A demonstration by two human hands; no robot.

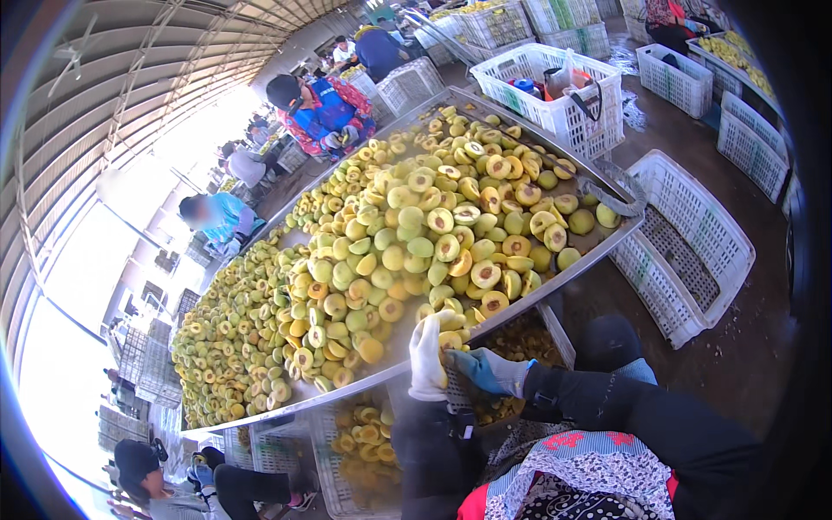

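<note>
My left hand [427, 360], in a white glove, is raised at the metal table's near edge, its fingers closed round a yellow peach [451, 339]. Just below that peach is my right hand [490, 371], in a blue glove with a grey cuff. Its fingers are pressed together with the tips against the peach or my left hand; whatever they hold is hidden. Heaped over the sloping metal table [394, 371] are yellow-green peaches [419, 247], many of them cut in half with brown stones or hollows showing.
Beneath the table edge, crates hold peach pieces [368, 438]. White plastic crates [693, 234] stand on the floor to the right. A white basket [555, 100] with bottles and bags is at the far corner. Co-workers [325, 113] sit along the far side; another person [165, 477] sits at lower left.
</note>
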